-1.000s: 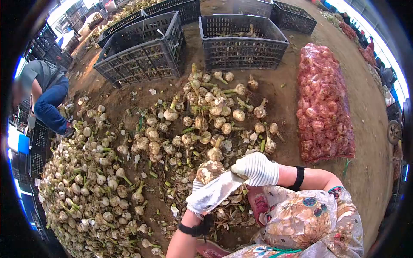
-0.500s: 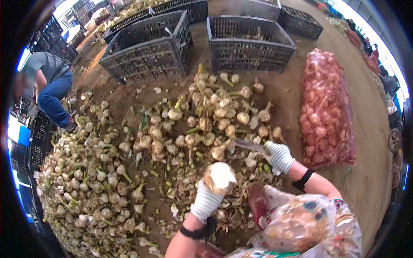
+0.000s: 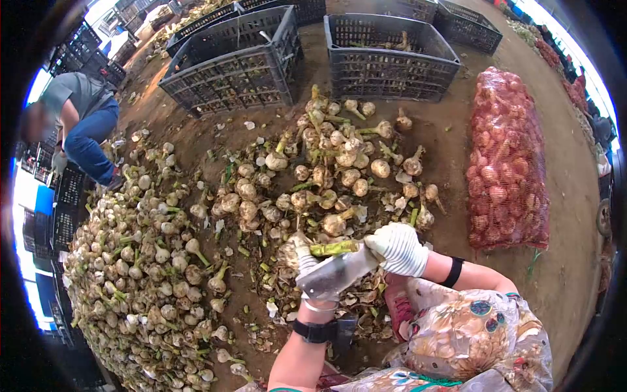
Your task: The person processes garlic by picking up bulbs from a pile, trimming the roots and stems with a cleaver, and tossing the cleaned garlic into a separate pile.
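Observation:
My left hand (image 3: 305, 260), in a striped white glove, holds a garlic bulb (image 3: 287, 251) whose green stem (image 3: 334, 248) points right. The blade partly hides its fingers. My right hand (image 3: 396, 249), also gloved, is closed round the handle end of a wide knife (image 3: 336, 274). The blade lies slantwise across my left hand, just below the stem. Loose garlic bulbs (image 3: 334, 224) with stems lie on the ground beyond both hands, among peelings and cut stem pieces.
A large garlic heap (image 3: 150, 287) spreads at the left. Black crates (image 3: 392, 75) stand at the back. At the right lies a full red mesh sack (image 3: 506, 163). A person in a grey shirt (image 3: 81, 95) bends at the far left. My shoe (image 3: 397, 304) is below my right hand.
My right hand and the knife have moved down and left to my left hand. The left hand has turned, and the bulb's green stem now shows pointing right. The view has shifted slightly.

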`<control>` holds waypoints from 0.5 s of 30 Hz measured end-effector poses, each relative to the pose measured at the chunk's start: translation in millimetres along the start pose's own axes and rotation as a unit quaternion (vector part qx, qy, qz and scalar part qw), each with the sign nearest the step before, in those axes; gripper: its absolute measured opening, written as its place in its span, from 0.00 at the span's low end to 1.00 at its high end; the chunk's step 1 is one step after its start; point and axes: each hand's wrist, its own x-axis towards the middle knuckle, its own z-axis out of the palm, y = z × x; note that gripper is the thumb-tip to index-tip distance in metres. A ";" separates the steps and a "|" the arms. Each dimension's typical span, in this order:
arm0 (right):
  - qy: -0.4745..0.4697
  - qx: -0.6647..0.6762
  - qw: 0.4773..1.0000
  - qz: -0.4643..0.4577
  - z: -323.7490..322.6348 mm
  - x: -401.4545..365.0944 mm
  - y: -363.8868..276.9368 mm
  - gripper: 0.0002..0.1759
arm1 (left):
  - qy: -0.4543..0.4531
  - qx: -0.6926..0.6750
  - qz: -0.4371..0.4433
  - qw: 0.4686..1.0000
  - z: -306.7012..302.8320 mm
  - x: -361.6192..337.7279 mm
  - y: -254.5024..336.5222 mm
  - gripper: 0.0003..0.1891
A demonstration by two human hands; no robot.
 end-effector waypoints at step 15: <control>0.155 0.159 0.947 0.231 36.2 -39.5 58.6 0.09 | 0.088 0.229 0.537 0.807 117.3 -61.9 242.5 0.23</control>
